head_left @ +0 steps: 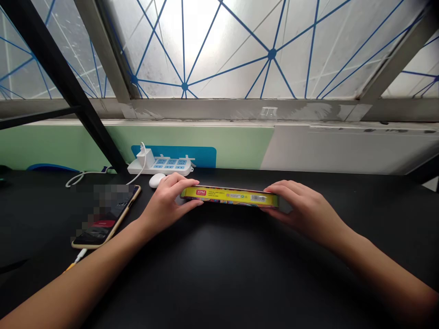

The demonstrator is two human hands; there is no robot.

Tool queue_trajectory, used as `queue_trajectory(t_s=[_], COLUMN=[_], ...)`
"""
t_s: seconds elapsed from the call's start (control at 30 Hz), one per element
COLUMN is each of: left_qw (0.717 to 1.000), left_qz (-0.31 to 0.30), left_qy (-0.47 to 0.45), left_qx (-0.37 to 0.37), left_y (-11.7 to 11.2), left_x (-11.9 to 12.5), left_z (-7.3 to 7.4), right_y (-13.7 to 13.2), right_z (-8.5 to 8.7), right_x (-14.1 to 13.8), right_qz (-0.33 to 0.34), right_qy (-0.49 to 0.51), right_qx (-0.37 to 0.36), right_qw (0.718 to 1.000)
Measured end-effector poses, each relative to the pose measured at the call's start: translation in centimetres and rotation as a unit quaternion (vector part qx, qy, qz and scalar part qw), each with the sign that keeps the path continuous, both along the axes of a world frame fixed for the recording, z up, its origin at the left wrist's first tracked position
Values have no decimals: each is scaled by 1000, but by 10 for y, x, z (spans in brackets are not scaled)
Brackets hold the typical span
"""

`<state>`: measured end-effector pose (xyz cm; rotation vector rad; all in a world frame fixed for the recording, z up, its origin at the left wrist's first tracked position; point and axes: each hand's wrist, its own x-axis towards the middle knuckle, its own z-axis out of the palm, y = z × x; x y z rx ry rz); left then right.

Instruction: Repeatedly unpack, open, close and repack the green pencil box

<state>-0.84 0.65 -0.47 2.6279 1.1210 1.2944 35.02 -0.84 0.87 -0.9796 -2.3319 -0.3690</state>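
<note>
In the head view, two bare hands hold one flat yellow box (228,195). The box is over the black table (219,274), near the middle, with its long thin side facing the person. I cannot tell if it touches the table. The left hand (168,194) is closed on the left end, with fingers on top and the thumb at the bottom edge. The right hand (305,205) grips the right end the same way. On the yellow side there is a small red label on the left and a bar code on the right.

Just behind the left hand sits a small round white thing (157,180). Behind that is a long white power strip (174,166) with a white plug (150,157) in it. A white cord runs from the plug toward the phone (103,224). The phone lies on the table to the left, beside the left arm, and part of its screen is blurred. At the back is a green wall (240,146), with a big window (226,36) above it that has blue lines all over. A thick black bar (68,87) slants across the left side.
</note>
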Motion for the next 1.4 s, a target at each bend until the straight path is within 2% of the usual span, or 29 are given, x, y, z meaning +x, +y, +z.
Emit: queue_trajectory(t_s=[0.13, 0.23, 0.4, 0.6, 0.67, 0.77, 0.87, 0.93, 1.0, 1.1, 1.4], left_qw=[998, 993, 975, 969, 975, 979, 956, 939, 926, 917, 921], left_qz=[-18, -31, -79, -128, -105, 34, 172, 207, 212, 201, 134], left_qy=[37, 102, 208, 208, 193, 196, 215, 216, 204, 169, 71], left_qx=[39, 57, -7, -30, -29, -35, -100, -169, -238, -299, -359], left_y=[0, -3, -13, -18, -15, -10, -7, -8, -9, -10, -4], left_x=[-2, -5, 0, 11, 8, 0, -4, -3, 0, 2, -4], left_z=[3, 6, 11, 10, 11, 12, 13, 14, 15, 15, 9], right_y=[-4, -8, -16, -19, -19, -18, -18, -18, -19, -19, -20], right_z=[-1, -2, -4, -9, -11, -12, -13, -13, -13, -14, -20], right_x=[0, -4, -21, -31, -30, -28, -27, -28, -29, -30, -33], right_qz=[9, 16, 47, 55, 56, 54, 52, 50, 48, 44, 47], right_qy=[-55, -83, -89, -114, -115, -115, -124, -131, -135, -139, -132], right_qx=[18, 20, -26, -56, -59, -62, -61, -61, -64, -73, -82], right_qw=[998, 996, 995, 990, 990, 990, 989, 988, 988, 987, 987])
